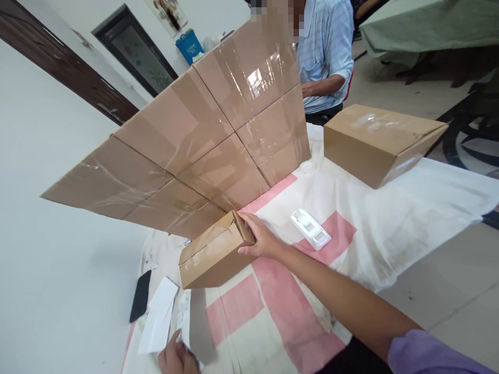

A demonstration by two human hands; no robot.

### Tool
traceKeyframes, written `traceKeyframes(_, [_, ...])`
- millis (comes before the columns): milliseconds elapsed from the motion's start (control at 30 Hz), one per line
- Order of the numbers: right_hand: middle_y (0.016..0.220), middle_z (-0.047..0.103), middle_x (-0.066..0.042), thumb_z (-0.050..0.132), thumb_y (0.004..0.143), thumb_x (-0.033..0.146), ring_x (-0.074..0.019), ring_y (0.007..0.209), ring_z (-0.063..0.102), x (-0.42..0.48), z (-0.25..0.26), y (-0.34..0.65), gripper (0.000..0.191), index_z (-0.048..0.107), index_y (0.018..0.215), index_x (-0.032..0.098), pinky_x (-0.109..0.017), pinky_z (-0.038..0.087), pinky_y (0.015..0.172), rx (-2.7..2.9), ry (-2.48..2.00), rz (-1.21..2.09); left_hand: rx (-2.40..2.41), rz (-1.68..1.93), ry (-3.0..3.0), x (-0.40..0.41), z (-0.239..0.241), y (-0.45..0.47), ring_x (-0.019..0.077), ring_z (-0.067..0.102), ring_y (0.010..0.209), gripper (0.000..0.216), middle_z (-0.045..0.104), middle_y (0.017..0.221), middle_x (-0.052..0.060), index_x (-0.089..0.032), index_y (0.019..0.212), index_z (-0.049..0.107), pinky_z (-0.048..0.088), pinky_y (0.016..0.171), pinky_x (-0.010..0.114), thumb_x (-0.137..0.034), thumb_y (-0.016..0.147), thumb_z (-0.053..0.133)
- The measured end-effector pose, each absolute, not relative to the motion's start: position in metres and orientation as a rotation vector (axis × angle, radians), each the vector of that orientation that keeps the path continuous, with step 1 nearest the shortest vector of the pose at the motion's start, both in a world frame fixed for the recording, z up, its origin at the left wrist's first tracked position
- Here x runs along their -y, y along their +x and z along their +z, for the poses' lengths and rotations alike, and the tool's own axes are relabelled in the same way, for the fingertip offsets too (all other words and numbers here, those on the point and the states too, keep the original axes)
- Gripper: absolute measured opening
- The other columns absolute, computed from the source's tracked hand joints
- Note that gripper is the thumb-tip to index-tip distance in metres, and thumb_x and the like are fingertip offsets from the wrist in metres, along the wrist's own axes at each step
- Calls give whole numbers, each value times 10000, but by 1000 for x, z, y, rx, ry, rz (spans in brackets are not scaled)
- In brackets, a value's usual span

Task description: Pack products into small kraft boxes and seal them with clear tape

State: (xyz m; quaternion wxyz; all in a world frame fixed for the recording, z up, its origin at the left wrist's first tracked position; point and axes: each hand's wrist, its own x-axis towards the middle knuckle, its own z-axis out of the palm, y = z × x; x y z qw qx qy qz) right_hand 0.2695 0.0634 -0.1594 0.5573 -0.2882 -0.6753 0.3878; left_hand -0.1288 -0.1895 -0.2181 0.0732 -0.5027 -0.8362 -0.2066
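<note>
My right hand (259,236) is wrapped round the near right end of a small taped cardboard box (216,254), which rests on the table. At the lower left, my left hand (176,356) is closed, pinching the edge of a white printed paper strip (184,314). Part of that strip is hidden by the fingers and the box. White folded paper sheets (158,317) lie just left of the strip. To the right of my right hand is a white oblong plastic device (311,228), lying flat on the cloth.
A tall taped cardboard partition (210,140) stands across the table behind the small box. Beyond it sits a person in a blue shirt (327,47). A larger closed carton (362,150) is at the far right. A black phone-like slab (140,296) lies at the left edge of the tablecloth (358,249).
</note>
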Motion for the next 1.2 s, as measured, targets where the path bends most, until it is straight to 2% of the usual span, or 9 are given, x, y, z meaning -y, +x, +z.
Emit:
traceKeyframes(200, [1537, 466, -192, 700, 693, 833, -390, 1418, 442, -64, -163, 267, 1126, 348, 1567, 217, -576, 347, 1184, 1615, -677, 862, 2307, -737, -1637, 186, -208, -102, 285, 588, 924, 332, 557, 939, 103, -186, 998, 733, 511, 869, 447, -326, 859, 465])
traceKeyframes(300, [1544, 454, -200, 699, 719, 810, -382, 1423, 436, -64, -165, 267, 1113, 333, 1575, 200, -573, 360, 1180, 1623, -666, 848, 2221, -750, -1676, 184, -201, -90, 256, 588, 915, 308, 541, 946, 87, -183, 972, 749, 498, 884, 428, -290, 877, 476])
traceKeyframes(500, [1571, 430, -200, 696, 744, 789, -374, 1448, 414, -63, -165, 266, 1091, 322, 1582, 199, -574, 352, 1193, 1630, -662, 843, 2057, -738, -1849, 182, -194, -84, 249, 644, 961, 266, 665, 1056, 97, -191, 1003, 738, 505, 922, 410, -296, 950, 499])
traceKeyframes(600, [1572, 424, -199, 699, 756, 772, -370, 1442, 418, -61, -164, 265, 1081, 309, 1587, 201, -573, 366, 1183, 1627, -672, 843, 2058, -744, -1835, 183, -195, -80, 252, 675, 981, 234, 714, 1026, 89, -186, 1047, 712, 525, 920, 386, -313, 957, 537])
traceKeyframes(767, [1562, 427, -212, 704, 758, 760, -375, 1449, 402, -58, -163, 265, 1085, 311, 1586, 179, -578, 357, 1189, 1638, -689, 823, 2110, -788, -1817, 182, -194, -74, 246, 693, 951, 239, 734, 992, 88, -195, 1012, 698, 545, 902, 379, -366, 960, 539])
traceKeyframes(900, [1580, 413, -186, 733, 757, 724, -365, 1468, 384, -53, -163, 268, 1074, 287, 1598, 227, -577, 355, 1195, 1642, -699, 824, 2101, -731, -1894, 178, -190, -70, 263, 686, 992, 249, 740, 979, 89, -213, 959, 706, 530, 951, 407, -374, 954, 517])
traceKeyframes(1067, [1585, 396, -196, 771, 745, 674, -366, 1473, 378, -49, -163, 272, 1080, 295, 1595, 209, -577, 341, 1209, 1644, -727, 831, 2165, -713, -1920, 173, -180, -57, 235, 708, 938, 220, 742, 1004, 57, -243, 987, 711, 545, 832, 348, -340, 939, 520])
traceKeyframes(1200, [1597, 381, -182, 776, 750, 657, -357, 1482, 367, -47, -163, 273, 1074, 283, 1601, 225, -571, 338, 1218, 1647, -730, 841, 2243, -811, -1813, 165, -176, -44, 201, 698, 810, 230, 721, 1031, 65, -228, 976, 710, 555, 734, 321, -344, 920, 519])
